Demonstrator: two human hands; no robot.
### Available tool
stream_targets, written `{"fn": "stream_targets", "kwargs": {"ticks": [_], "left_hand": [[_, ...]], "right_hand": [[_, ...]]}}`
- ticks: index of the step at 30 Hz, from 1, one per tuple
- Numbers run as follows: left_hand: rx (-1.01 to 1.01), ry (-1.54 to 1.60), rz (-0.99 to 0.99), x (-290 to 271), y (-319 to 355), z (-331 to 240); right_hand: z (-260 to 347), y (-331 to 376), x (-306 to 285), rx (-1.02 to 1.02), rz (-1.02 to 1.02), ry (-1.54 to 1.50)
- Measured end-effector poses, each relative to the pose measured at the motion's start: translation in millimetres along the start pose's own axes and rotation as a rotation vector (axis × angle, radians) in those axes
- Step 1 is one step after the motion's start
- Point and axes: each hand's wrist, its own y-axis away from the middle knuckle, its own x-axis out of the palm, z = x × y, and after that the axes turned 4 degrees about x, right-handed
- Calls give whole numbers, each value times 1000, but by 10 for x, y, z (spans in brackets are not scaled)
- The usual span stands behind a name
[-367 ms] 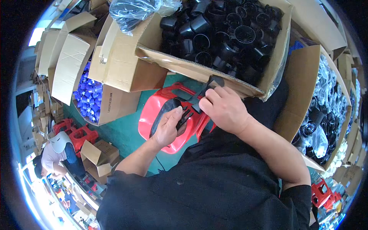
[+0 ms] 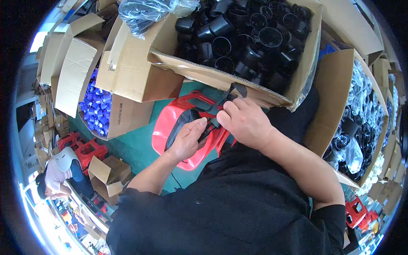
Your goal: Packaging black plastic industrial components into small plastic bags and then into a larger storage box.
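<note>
Red shell: a glossy red plastic shell [image 2: 170, 123] with rounded edges, resting on the person's lap at the centre of the frame, partly covered by both hands.
Black pad: a black mesh-textured pad [image 2: 180, 123] lies on the red shell, under the left hand.
Strap: a flat black strap [image 2: 227, 97] runs from the hands up to the right, toward the edge of the big box; a small black buckle piece sits where the two hands meet.
Axis: the red shell's long axis runs from lower right to upper left of the frame, its rounded end pointing to the upper left.
Left hand: the left hand [image 2: 189, 140] lies on the pad, fingers curled together and pinching the black buckle piece.
Right hand: the right hand [image 2: 244, 121] is just right of centre, fingers bent and closed on the strap end, touching the left hand's fingertips.
Big box: one open cardboard box [image 2: 204, 72] at the top of the frame, filled with many black plastic cups and wheel-like parts, too many to count.
Blue parts: one open box at upper left holds a heap of small blue parts [image 2: 95, 110].
Right box: one box at the right edge holds black wheels in clear bags [image 2: 357, 136].
Floor: green floor [image 2: 131, 148] left of the lap.
Other person: one person [image 2: 57, 170] crouches at the lower left, beside two red stools [image 2: 83, 146].
</note>
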Motion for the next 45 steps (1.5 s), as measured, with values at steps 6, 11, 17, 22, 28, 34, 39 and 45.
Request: {"fn": "stream_targets", "kwargs": {"ticks": [6, 11, 17, 22, 28, 34, 39, 45], "left_hand": [[83, -182, 3, 4, -47, 35], [123, -213, 4, -6, -56, 97], [12, -33, 9, 20, -40, 34], [85, -155, 27, 5, -79, 79], [330, -437, 36, 38, -102, 118], [145, -393, -163, 116, -148, 124], [275, -471, -274, 176, -187, 165], [59, -531, -490, -97, -190, -18]], "right_hand": [[19, 11, 7, -15, 6, 2], [-47, 22, 33, 23, 7, 29], [-57, 36, 20, 19, 39, 76], [-50, 46, 34, -1, 36, 63], [-17, 68, 57, -30, 38, 34], [112, 91, 58, -8, 74, 24], [151, 91, 56, 20, 114, 47], [-133, 279, 41, 125, 28, -263]]}}
